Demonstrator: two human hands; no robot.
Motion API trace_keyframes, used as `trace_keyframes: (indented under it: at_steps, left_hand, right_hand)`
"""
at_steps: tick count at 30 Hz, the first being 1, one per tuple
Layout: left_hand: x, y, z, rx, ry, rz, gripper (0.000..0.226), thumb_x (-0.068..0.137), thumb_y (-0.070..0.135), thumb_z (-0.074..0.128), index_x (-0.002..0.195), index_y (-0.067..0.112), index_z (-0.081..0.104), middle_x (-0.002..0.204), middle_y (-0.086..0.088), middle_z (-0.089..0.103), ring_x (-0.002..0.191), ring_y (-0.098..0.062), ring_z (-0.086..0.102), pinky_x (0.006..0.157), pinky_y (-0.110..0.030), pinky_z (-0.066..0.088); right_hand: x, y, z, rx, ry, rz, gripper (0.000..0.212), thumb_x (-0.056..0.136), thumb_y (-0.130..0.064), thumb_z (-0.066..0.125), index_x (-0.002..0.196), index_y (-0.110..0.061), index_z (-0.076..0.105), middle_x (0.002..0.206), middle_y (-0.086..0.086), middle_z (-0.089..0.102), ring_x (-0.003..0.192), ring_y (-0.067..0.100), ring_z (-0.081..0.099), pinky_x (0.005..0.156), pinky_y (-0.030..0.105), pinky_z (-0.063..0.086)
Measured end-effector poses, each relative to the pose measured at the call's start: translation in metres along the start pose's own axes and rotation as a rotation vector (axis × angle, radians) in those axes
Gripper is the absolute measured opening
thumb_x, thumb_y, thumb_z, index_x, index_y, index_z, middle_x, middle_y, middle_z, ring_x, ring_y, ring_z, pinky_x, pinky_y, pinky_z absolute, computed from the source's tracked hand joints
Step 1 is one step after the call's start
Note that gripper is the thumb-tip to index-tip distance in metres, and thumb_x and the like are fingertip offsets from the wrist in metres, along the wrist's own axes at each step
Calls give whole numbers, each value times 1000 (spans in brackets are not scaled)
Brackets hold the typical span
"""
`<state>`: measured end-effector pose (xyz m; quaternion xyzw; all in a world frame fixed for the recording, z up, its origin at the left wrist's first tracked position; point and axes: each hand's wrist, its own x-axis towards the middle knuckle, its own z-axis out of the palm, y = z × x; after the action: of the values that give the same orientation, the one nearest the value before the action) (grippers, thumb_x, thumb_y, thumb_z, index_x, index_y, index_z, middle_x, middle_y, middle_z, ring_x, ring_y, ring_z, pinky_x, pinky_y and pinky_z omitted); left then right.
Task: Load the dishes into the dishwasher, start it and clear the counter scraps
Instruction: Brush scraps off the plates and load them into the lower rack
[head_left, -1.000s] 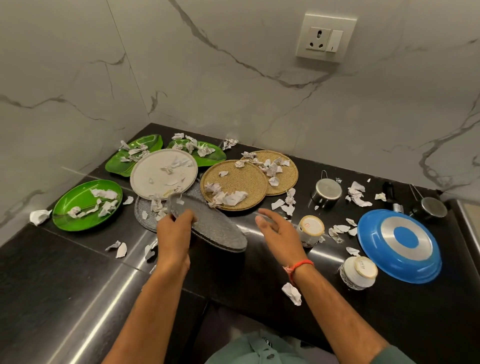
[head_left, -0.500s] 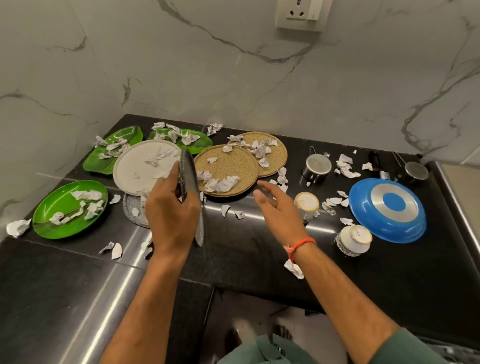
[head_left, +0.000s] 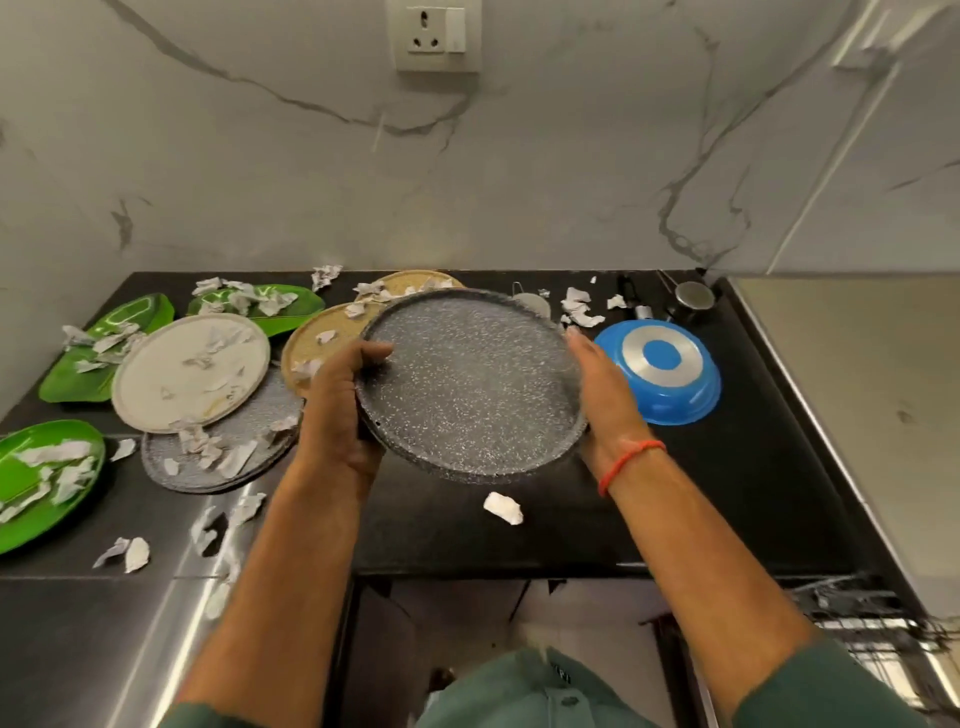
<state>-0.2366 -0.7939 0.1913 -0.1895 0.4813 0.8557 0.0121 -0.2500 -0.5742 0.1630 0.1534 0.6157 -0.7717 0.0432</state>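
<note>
Now left hand (head_left: 340, 410) grips round speckled grey plate (head_left: 470, 387); flat right hand (head_left: 602, 387) steadies its rim.

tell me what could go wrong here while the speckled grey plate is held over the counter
1. The speckled grey plate is gripped only at its edge by the left hand; the right hand lies flat against the rim, so it might slip.
2. Swinging it right could knock the upturned blue bowl.
3. Paper scraps lie under it and along the counter edge; they could get swept to the floor.
</note>
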Motion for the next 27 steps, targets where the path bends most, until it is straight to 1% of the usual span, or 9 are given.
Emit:
trace_keyframes:
  at_steps: [2,5,9,14,17,20,22,24,27]
  left_hand:
    - [-8,-14,19,22,-62,-39,12,89,13,59,99,13,66,87,-6,69,81,-24,68,78,-43,58]
    - [-21,-37,46,49,-112,-63,11,90,17,59,98,14,67,82,-3,71,79,-22,69,74,-40,56]
    - [-36,-65,84,31,-225,-126,23,94,29,54,108,15,64,91,-5,70,84,-24,66,78,-40,55]
    - [-56,-95,139,41,-363,-168,25,94,33,52,82,18,69,78,-1,67,75,-21,64,80,-39,51]
    - [-64,-113,170,62,-413,-192,24,92,33,53,83,17,69,81,-3,64,78,-23,62,86,-43,50]
    - [-76,-136,209,94,-500,-229,29,95,27,47,77,16,67,72,-2,62,68,-21,61,73,-35,56]
    - [-86,-147,233,110,-566,-249,20,88,24,50,80,14,66,73,-4,62,69,-22,61,71,-35,56]
    - [-91,-159,256,150,-599,-288,22,91,22,48,84,12,67,80,-7,64,74,-24,62,81,-39,53]
    - [-92,-183,286,220,-638,-345,28,98,24,44,95,11,68,89,-9,67,85,-28,64,88,-42,52]
  right_hand:
    - [-12,-16,-26,215,-27,90,44,99,-53,51,117,-20,73,115,8,73,110,26,67,101,48,51]
    - [-28,-33,-69,382,-14,71,55,103,-49,43,123,-3,67,106,15,73,98,30,70,84,40,57]
    - [-49,-44,-116,430,64,18,51,101,-48,47,122,-7,68,113,17,72,106,33,69,87,43,56]
    - [-80,-55,-181,499,175,-40,46,99,-48,50,109,-9,72,100,13,76,92,29,73,77,38,58]
    - [-96,-59,-213,532,239,-65,50,97,-51,51,111,-8,72,111,17,72,99,33,70,90,45,55]
    - [-116,-62,-251,620,315,-77,48,96,-54,52,102,-12,73,105,14,74,95,31,70,94,46,51]
    - [-128,-64,-271,676,386,-106,51,94,-54,54,117,-11,69,114,13,73,104,33,69,96,47,51]
    - [-139,-65,-289,725,455,-135,59,95,-53,54,132,-8,63,125,17,69,115,35,66,101,49,49]
    - [-151,-64,-313,790,537,-174,64,94,-54,54,136,-6,60,129,18,67,120,36,63,107,52,44]
